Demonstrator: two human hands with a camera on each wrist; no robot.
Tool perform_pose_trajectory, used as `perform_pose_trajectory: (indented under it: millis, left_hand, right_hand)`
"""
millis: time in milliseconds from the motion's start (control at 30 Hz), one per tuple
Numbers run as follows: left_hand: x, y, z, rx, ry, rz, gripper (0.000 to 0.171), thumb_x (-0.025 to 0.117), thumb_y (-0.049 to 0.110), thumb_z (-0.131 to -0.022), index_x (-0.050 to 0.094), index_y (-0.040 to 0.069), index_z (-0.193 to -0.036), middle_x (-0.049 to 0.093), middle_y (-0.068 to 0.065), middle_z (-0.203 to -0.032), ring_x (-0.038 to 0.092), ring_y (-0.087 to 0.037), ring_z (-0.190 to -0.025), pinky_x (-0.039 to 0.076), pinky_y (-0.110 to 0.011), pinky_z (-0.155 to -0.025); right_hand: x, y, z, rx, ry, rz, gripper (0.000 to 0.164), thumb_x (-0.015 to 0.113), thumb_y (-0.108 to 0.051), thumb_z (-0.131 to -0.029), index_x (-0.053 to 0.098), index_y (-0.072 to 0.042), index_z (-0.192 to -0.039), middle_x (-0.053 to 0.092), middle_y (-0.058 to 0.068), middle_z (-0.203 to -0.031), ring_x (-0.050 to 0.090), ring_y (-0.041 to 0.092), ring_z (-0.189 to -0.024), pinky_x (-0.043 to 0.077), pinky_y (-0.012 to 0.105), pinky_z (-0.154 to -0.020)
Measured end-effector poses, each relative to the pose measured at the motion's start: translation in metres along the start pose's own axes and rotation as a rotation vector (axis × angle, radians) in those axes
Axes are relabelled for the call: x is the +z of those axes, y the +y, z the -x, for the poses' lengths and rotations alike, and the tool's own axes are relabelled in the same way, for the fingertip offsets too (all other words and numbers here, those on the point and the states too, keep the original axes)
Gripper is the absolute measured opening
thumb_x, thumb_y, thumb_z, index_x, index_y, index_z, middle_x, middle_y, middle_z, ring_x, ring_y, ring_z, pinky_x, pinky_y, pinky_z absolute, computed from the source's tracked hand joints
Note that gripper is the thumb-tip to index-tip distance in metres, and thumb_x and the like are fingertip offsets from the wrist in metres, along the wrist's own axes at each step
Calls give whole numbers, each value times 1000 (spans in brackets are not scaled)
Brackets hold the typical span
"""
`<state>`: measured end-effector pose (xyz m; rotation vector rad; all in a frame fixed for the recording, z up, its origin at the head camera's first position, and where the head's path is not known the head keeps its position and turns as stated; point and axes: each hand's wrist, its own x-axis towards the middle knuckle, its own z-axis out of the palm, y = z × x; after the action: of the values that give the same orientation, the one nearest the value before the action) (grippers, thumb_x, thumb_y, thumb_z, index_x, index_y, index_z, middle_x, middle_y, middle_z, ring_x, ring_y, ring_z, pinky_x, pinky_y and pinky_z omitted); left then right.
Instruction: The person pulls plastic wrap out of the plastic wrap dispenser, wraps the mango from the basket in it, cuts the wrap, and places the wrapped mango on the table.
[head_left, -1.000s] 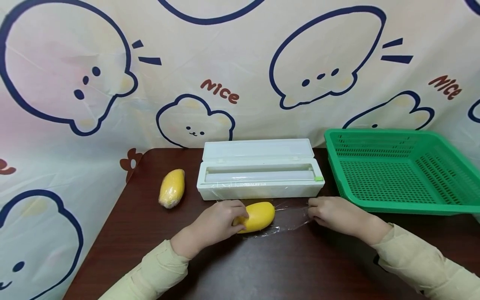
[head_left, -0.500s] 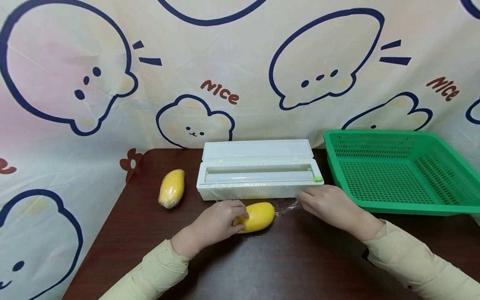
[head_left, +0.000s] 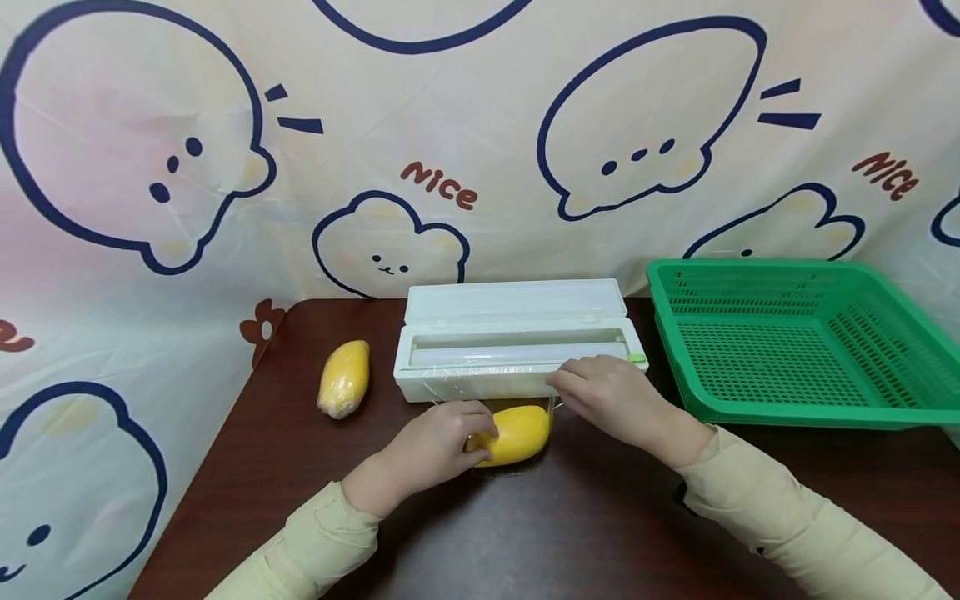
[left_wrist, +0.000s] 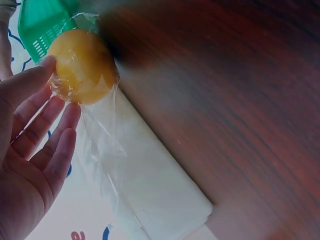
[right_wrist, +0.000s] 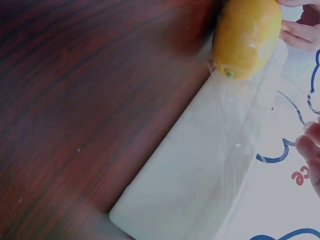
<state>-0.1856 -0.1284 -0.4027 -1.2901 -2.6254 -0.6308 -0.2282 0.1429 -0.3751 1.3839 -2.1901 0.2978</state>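
Note:
A yellow mango (head_left: pixel 521 433) lies on the dark table with thin cling film (right_wrist: pixel 235 150) around and under it. My left hand (head_left: pixel 442 437) holds the mango's left end between thumb and fingers. To the right of it, my right hand (head_left: pixel 618 398) pinches the film's edge, close in front of the white cling film dispenser (head_left: pixel 487 383). From the dispenser's front the film runs down to the mango, seen best in the wrist views. The dispenser's lid stands open, with the film roll (head_left: pixel 517 353) inside.
A second mango (head_left: pixel 343 379), wrapped in film, lies on the left of the table. At the right stands a green slotted basket (head_left: pixel 825 417). A printed cloth (head_left: pixel 510 125) hangs behind the table.
My right hand has moved left and slightly up toward the dispenser, drawing the film in from the right of the mango. My left hand and the mango have stayed in place.

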Motion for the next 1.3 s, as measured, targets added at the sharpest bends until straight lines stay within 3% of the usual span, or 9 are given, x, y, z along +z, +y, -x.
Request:
perform_pose_trajectory:
  millis: [300,400,533,600,733,933,1067,1167,1300]
  left_hand:
    - [0,-1,0,-13,-3,0,19,81,13,-77,70,10,-92,64,3,-94,59,-10,-85,50,-22,-77]
    - [1,-1,0,-13,0,6,19,81,13,-77,70,10,-92,64,3,-94,60,-10,-84,50,-22,-77]
    - [1,-1,0,-13,4,10,20,81,12,-77,69,10,-93,64,2,-95,60,-11,-84,50,-22,-76]
    - [0,-1,0,-15,5,8,20,81,12,-77,69,10,-93,64,2,-95,60,-11,-85,50,-22,-76]
    - [0,-2,0,-22,5,7,20,81,12,-77,70,10,-93,65,2,-96,60,-11,-86,51,-24,-77]
    - [3,-2,-1,-28,-7,19,19,80,12,-78,70,9,-94,65,2,-98,60,-12,-88,51,-25,-79]
    - [4,-1,-2,-22,-5,28,19,80,11,-78,70,10,-94,66,2,-97,60,-11,-88,51,-24,-79]
    - [5,-2,-3,-16,-3,30,19,80,10,-78,70,10,-94,66,2,-97,60,-10,-88,50,-23,-79]
    - [5,-2,-4,-12,2,35,20,80,9,-77,70,10,-94,66,3,-98,60,-10,-89,50,-23,-80]
  right_hand:
    - [-1,-4,10,-35,78,-54,23,72,-4,-76,67,-10,-97,64,-1,-83,58,15,-69,51,31,-59]
    - [-3,-5,16,-92,78,-68,11,61,-8,-86,67,-10,-95,64,-1,-82,57,16,-69,50,31,-59]
    - [-7,-6,23,-214,130,-78,22,45,-13,-92,66,-10,-88,59,-4,-72,51,13,-61,44,27,-54]
    - [-8,-6,24,-276,161,-90,23,43,-12,-92,65,-10,-86,56,-5,-69,46,12,-57,39,25,-51]
    - [-6,-8,22,-334,177,-119,20,45,-9,-92,65,-8,-89,58,-4,-73,49,11,-59,40,23,-51]
    - [7,-13,9,-267,92,-125,21,45,-13,-99,66,-8,-100,65,-2,-84,57,14,-71,50,27,-61]
    - [18,-16,1,-240,47,-119,13,57,-7,-91,66,-9,-100,63,-3,-83,56,14,-70,50,26,-62]
    - [30,-17,-2,-241,45,-103,17,68,-5,-81,67,-11,-96,63,-4,-81,56,12,-67,49,25,-60]
    - [44,-19,-2,-226,34,-94,17,73,-5,-77,68,-12,-92,63,-5,-79,55,10,-66,48,24,-58]
